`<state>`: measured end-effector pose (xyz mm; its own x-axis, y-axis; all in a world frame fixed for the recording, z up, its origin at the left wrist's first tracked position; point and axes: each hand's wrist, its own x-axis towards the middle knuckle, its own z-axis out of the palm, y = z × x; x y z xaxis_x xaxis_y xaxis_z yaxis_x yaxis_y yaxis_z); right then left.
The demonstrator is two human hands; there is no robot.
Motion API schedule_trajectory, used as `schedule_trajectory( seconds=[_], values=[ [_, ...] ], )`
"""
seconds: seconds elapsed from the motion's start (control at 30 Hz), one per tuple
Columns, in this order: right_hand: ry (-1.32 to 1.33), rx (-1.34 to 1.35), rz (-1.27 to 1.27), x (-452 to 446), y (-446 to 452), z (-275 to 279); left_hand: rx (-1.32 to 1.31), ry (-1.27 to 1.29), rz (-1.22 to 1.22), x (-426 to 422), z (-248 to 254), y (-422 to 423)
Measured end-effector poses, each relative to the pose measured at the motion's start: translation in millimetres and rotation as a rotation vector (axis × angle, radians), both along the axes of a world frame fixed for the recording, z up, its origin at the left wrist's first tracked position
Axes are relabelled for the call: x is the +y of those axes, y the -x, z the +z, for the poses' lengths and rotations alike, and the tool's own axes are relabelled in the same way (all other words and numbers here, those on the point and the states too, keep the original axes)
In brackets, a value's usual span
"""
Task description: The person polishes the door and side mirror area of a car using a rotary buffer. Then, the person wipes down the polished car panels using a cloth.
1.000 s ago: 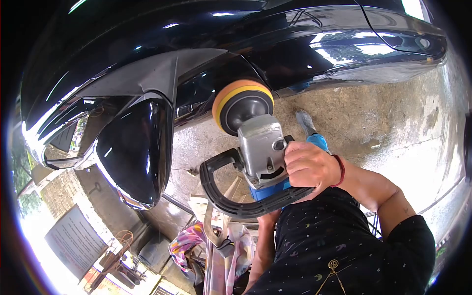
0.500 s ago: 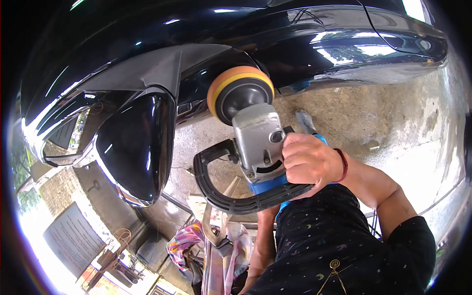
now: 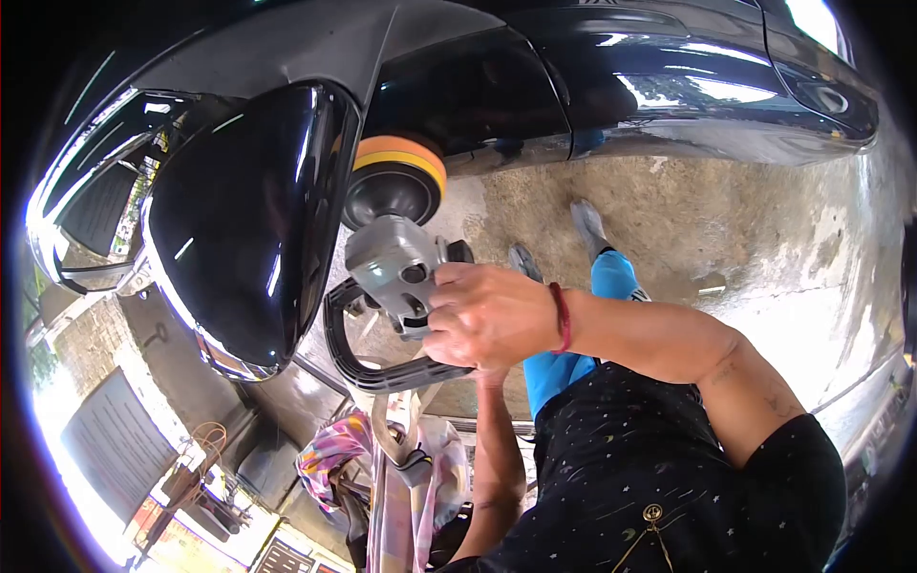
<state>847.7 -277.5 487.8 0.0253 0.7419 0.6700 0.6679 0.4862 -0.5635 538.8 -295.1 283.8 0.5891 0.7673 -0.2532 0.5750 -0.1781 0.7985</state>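
Observation:
A car polisher (image 3: 387, 258) with a grey metal head and black loop handle hangs beside a glossy black car. My right hand (image 3: 468, 315) is closed round the loop handle at its right side. Its round orange-and-yellow foam pad (image 3: 406, 153) is against or very near the lower door (image 3: 468, 91), just right of the side mirror (image 3: 239, 220); I cannot tell if it touches. My left forearm rises toward the polisher's rear, and my left hand (image 3: 490, 376) is almost wholly hidden under my right hand, its fingers out of sight.
The black mirror housing juts out close to the polisher's left. A colourful cloth (image 3: 444, 468) and a pale strap (image 3: 392, 435) hang below. A printed board (image 3: 129, 454) stands at lower left. My shoes (image 3: 587, 224) are on stained concrete floor (image 3: 707, 220).
The polisher and my right hand have moved left and slightly down, closer to the mirror. My view has shifted, so the mirror appears larger and both my shoes show.

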Motion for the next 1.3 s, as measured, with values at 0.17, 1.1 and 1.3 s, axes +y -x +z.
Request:
schedule_trajectory(
  seconds=[0.17,1.1,1.3],
  values=[
    [0.033,0.005,0.005,-13,-6,-1,-0.013,0.029,-0.023,0,12,-26],
    [0.028,0.006,0.019,-14,2,-10,-0.071,0.051,-0.091,25,12,-33],
    [-0.015,-0.029,-0.007,20,33,-12,-0.095,0.048,-0.081,55,-1,-12]
  ],
)
